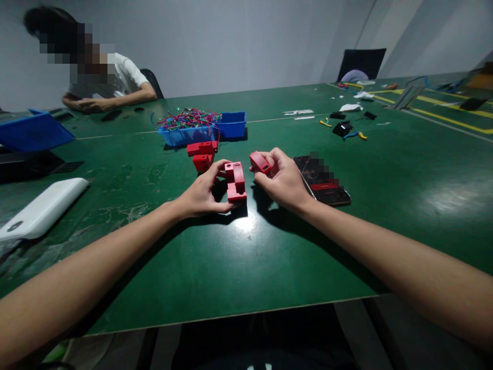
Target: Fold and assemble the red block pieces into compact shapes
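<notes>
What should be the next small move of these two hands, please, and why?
Perhaps bring the small red piece in the right hand closer to the larger red block in the left hand. Both are already held, a gap separates them, and the block shows an open step. Whether the piece fits there, I cannot tell.

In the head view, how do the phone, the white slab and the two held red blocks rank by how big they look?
1. White slab
2. Phone
3. Larger red block, in the left hand
4. Smaller red block, in the right hand
</notes>
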Available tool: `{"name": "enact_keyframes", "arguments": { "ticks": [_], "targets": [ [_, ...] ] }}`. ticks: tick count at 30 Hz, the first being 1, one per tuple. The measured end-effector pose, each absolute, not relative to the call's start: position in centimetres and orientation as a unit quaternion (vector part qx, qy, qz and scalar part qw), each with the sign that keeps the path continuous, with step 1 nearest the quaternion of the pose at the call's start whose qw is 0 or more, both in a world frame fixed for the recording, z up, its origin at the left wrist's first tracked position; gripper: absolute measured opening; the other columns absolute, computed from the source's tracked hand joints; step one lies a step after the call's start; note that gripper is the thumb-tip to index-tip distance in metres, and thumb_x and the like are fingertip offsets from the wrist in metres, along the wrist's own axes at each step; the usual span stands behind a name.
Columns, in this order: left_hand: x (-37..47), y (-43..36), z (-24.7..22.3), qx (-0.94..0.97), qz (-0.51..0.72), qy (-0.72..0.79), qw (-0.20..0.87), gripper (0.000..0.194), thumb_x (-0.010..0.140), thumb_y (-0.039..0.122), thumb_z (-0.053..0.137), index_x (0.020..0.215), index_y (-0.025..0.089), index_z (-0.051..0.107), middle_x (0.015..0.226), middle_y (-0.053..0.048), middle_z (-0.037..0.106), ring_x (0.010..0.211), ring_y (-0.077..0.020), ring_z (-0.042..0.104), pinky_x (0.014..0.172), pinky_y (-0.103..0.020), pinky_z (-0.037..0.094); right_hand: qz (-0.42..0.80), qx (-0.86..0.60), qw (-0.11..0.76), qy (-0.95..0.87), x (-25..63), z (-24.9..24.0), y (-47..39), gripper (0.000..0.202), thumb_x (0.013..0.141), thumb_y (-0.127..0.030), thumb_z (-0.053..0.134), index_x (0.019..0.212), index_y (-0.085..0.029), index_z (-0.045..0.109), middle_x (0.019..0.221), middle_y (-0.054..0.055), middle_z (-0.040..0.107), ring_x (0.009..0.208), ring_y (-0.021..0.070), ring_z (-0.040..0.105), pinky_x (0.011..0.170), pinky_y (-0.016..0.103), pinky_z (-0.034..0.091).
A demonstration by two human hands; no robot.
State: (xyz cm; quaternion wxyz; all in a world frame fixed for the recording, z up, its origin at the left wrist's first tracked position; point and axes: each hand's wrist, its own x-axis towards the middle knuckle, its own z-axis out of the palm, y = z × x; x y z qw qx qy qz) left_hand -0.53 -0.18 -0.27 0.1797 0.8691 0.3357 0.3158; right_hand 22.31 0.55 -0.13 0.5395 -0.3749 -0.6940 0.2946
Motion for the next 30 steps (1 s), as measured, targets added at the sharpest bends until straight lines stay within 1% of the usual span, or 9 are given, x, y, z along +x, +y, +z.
{"name": "enact_keyframes", "arguments": {
  "ticks": [4, 9, 12, 15, 18, 21, 25, 28, 30],
  "targets": [
    [-0.5, -0.2, -0.4, 0.87, 0.316, 0.334, 0.176, 0.084, 0.07, 0.034, 0.079, 0.14, 0.019, 0.035, 0.131, -0.017, 0.061, 0.117, -0.0292, 0.065, 0.103, -0.046, 0.055, 0.265, -0.334, 0.553, -0.716, 22.1, 0.2, -0.2, 0.02, 0.077, -0.026, 0.069, 0.079, -0.022, 0.049, 0.093, 0.003, 0.069, 0.092, 0.0206, 0.067, 0.085, 0.037, 0.052],
    [-0.6, -0.2, -0.4, 0.871, 0.321, 0.33, 0.17, 0.084, 0.071, 0.034, 0.079, 0.14, 0.018, 0.034, 0.13, -0.017, 0.061, 0.116, -0.0286, 0.066, 0.102, -0.045, 0.056, 0.275, -0.254, 0.567, -0.734, 21.7, 0.4, -1.4, 0.029, 0.081, -0.033, 0.075, 0.096, -0.024, 0.051, 0.113, 0.006, 0.07, 0.106, 0.021, 0.068, 0.092, 0.036, 0.055],
    [-0.6, -0.1, -0.4, 0.871, 0.318, 0.331, 0.176, 0.085, 0.07, 0.034, 0.079, 0.14, 0.019, 0.034, 0.131, -0.016, 0.062, 0.116, -0.0287, 0.066, 0.102, -0.045, 0.055, 0.291, -0.256, 0.574, -0.721, 21.5, 0.4, -1.6, 0.029, 0.085, -0.036, 0.073, 0.104, -0.025, 0.053, 0.112, 0.005, 0.071, 0.104, 0.0196, 0.07, 0.093, 0.037, 0.056],
    [-0.6, -0.1, -0.4, 0.87, 0.31, 0.339, 0.176, 0.085, 0.07, 0.034, 0.079, 0.141, 0.02, 0.035, 0.133, -0.016, 0.061, 0.118, -0.0291, 0.065, 0.103, -0.045, 0.055, 0.345, -0.307, 0.586, -0.666, 21.3, 0.4, -1.1, 0.034, 0.085, -0.047, 0.073, 0.101, -0.023, 0.056, 0.1, 0.004, 0.072, 0.087, 0.0173, 0.07, 0.082, 0.034, 0.058],
    [-0.6, -0.1, -0.3, 0.871, 0.309, 0.339, 0.175, 0.085, 0.07, 0.034, 0.079, 0.142, 0.02, 0.035, 0.135, -0.017, 0.059, 0.119, -0.0297, 0.064, 0.104, -0.046, 0.054, 0.475, -0.36, 0.573, -0.562, 21.6, 0.5, -0.1, 0.05, 0.078, -0.059, 0.073, 0.102, -0.021, 0.052, 0.092, 0.004, 0.071, 0.075, 0.015, 0.068, 0.066, 0.029, 0.057],
    [-0.6, 0.0, -0.4, 0.87, 0.312, 0.337, 0.182, 0.086, 0.069, 0.034, 0.079, 0.142, 0.019, 0.036, 0.136, -0.018, 0.059, 0.119, -0.0301, 0.064, 0.105, -0.046, 0.053, 0.532, -0.437, 0.509, -0.517, 22.1, 0.6, 0.5, 0.057, 0.069, -0.054, 0.083, 0.099, -0.02, 0.05, 0.088, 0.003, 0.069, 0.067, 0.0125, 0.064, 0.057, 0.026, 0.053],
    [-0.6, 0.0, -0.4, 0.866, 0.314, 0.343, 0.182, 0.085, 0.069, 0.036, 0.079, 0.141, 0.019, 0.037, 0.137, -0.018, 0.059, 0.123, -0.0307, 0.062, 0.107, -0.047, 0.052, 0.497, -0.48, 0.456, -0.561, 22.3, 0.6, 0.4, 0.06, 0.056, -0.041, 0.091, 0.095, -0.02, 0.052, 0.08, -0.001, 0.064, 0.062, 0.0131, 0.059, 0.054, 0.027, 0.048],
    [-0.6, -0.1, -0.4, 0.866, 0.314, 0.343, 0.184, 0.085, 0.069, 0.035, 0.079, 0.141, 0.019, 0.038, 0.137, -0.018, 0.059, 0.121, -0.0307, 0.063, 0.106, -0.048, 0.052, 0.436, -0.493, 0.464, -0.593, 22.1, 0.1, 0.3, 0.059, 0.056, -0.039, 0.089, 0.097, -0.022, 0.05, 0.083, 0.0, 0.064, 0.07, 0.0172, 0.061, 0.061, 0.031, 0.05],
    [-0.6, -0.2, -0.3, 0.864, 0.313, 0.342, 0.194, 0.085, 0.069, 0.035, 0.079, 0.142, 0.019, 0.037, 0.136, -0.017, 0.06, 0.119, -0.0305, 0.065, 0.105, -0.048, 0.053, 0.384, -0.507, 0.462, -0.618, 22.1, -0.2, 0.3, 0.054, 0.061, -0.038, 0.084, 0.099, -0.022, 0.049, 0.085, 0.001, 0.064, 0.074, 0.0196, 0.062, 0.066, 0.035, 0.052]
  ]
}}
